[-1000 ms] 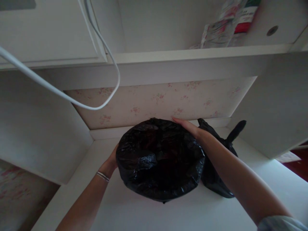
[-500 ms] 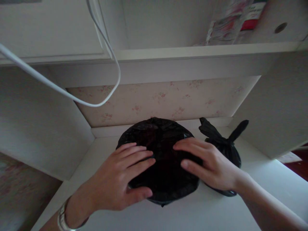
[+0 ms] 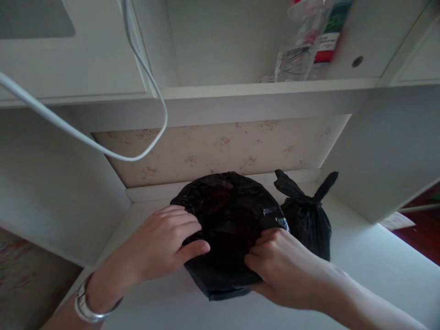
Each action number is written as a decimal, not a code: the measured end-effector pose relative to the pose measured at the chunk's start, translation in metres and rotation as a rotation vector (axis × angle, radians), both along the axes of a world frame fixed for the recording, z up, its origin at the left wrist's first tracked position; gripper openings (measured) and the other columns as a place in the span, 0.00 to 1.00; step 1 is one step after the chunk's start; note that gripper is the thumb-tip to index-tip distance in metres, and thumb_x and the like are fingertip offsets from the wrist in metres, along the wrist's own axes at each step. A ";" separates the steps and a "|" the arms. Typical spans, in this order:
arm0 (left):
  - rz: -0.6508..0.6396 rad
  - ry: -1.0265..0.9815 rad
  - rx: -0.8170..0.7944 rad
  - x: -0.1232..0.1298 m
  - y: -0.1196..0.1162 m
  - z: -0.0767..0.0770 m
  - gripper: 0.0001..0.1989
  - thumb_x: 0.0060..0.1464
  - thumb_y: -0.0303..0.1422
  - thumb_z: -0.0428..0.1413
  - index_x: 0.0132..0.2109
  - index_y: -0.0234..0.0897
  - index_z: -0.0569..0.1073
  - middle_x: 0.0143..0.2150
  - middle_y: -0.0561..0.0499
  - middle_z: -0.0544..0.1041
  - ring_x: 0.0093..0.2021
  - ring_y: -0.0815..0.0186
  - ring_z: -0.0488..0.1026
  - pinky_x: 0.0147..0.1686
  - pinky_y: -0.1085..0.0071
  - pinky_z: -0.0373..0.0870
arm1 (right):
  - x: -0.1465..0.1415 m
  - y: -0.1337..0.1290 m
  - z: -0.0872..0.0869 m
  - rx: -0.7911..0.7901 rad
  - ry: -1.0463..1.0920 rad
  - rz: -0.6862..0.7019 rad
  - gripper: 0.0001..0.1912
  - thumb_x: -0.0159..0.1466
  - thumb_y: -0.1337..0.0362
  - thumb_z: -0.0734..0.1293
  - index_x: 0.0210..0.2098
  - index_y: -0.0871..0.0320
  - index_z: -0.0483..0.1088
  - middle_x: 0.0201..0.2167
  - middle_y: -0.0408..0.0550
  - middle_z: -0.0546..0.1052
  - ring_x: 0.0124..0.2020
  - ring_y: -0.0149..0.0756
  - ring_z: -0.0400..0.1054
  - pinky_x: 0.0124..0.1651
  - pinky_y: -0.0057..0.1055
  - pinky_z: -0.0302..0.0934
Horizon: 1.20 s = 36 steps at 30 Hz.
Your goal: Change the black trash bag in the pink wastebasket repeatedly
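A black plastic bag (image 3: pixel 227 256) lines a round bin-like shape whose body is hidden, its wide mouth facing up on the white surface. My right hand (image 3: pixel 282 266) is closed on the bag's front right rim, fingers curled in over the edge. At the left rim lies my left hand (image 3: pixel 168 240), fingers bent against the plastic and thumb held apart over the front edge; it has a silver bracelet (image 3: pixel 82 302) at the wrist. Just right of the lined bin stands a knotted black bag (image 3: pixel 307 224), its two tied ends sticking up. The inside of the open bag is dark.
A white cable (image 3: pixel 137 158) hangs in a loop at the upper left. Above the white desk surface (image 3: pixel 364 270) runs a shelf (image 3: pixel 240 91) with clear plastic bottles (image 3: pixel 299 50). White side panels (image 3: pixel 381 151) stand left and right, with flowered wallpaper (image 3: pixel 220 146) behind.
My right hand has moved down toward the front rim and closed on the bag. My left hand has drawn back a little left, its fingers more bent. The view has shifted slightly.
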<state>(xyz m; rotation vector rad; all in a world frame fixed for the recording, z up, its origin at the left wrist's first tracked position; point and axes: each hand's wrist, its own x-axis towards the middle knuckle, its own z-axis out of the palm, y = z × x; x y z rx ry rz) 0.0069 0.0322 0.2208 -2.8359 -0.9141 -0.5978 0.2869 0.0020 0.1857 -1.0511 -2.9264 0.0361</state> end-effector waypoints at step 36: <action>0.068 -0.201 0.430 0.035 -0.074 -0.060 0.30 0.73 0.50 0.38 0.47 0.31 0.75 0.37 0.45 0.85 0.35 0.60 0.80 0.39 0.61 0.74 | -0.035 -0.026 0.026 -0.161 0.158 0.169 0.16 0.70 0.49 0.68 0.45 0.56 0.75 0.40 0.47 0.84 0.38 0.41 0.78 0.37 0.33 0.65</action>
